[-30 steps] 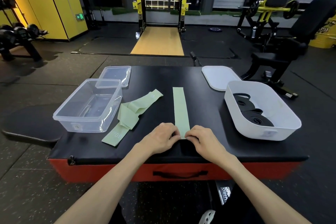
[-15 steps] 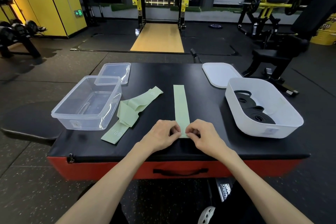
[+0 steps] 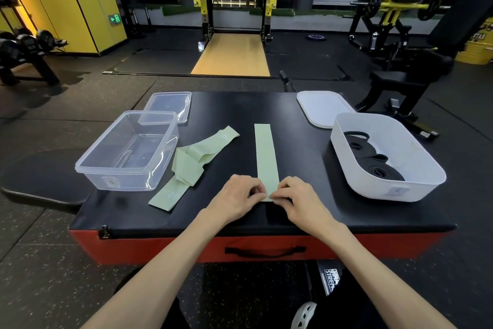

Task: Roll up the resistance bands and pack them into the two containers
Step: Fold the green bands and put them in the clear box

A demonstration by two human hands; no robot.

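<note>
Head view: fingers (image 3: 258, 190) of the left hand (image 3: 236, 196) and right hand (image 3: 301, 200) pinch the near end of a green resistance band (image 3: 265, 152) lying flat beyond them on the worktop (image 3: 240, 107), apparently starting its roll, which next calls for tight, even turns forward.

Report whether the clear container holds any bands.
Empty: the clear container shows only its bare bottom; the crumpled green band lies beside it.
</note>
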